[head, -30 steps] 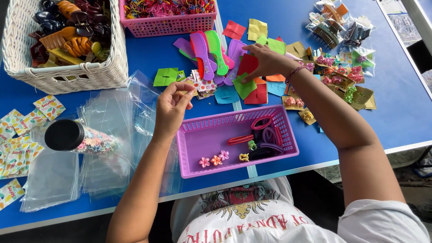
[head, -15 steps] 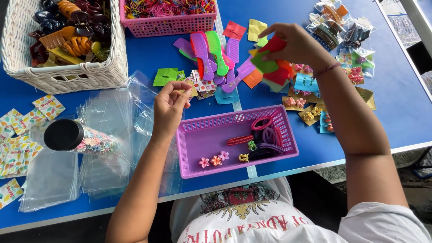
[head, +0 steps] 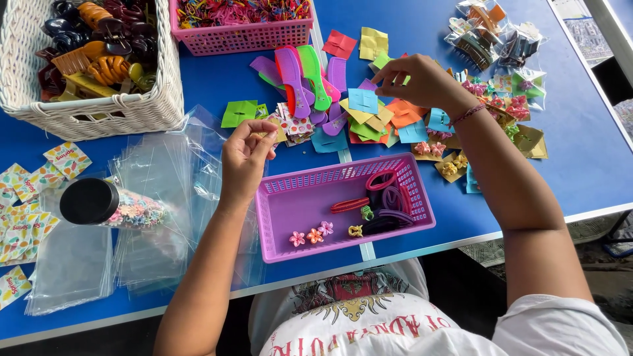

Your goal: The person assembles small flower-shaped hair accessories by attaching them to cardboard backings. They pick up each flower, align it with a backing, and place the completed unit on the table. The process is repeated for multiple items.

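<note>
Left hand fingertips hide item; white basket cut off.

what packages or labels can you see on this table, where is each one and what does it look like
Clear flat plastic bags: loose stack, left of the purple basket.
Small square printed sachets, white with colourful patterns: far left edge.
Filled clear packets of hair clips: top right corner.
Colourful square paper cards: centre, under the right hand.
Small patterned card: pinched by the left hand.

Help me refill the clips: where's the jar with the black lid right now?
In the head view, the jar with the black lid lies on its side at the table's left, on the clear plastic bags, left of the purple basket.
</note>
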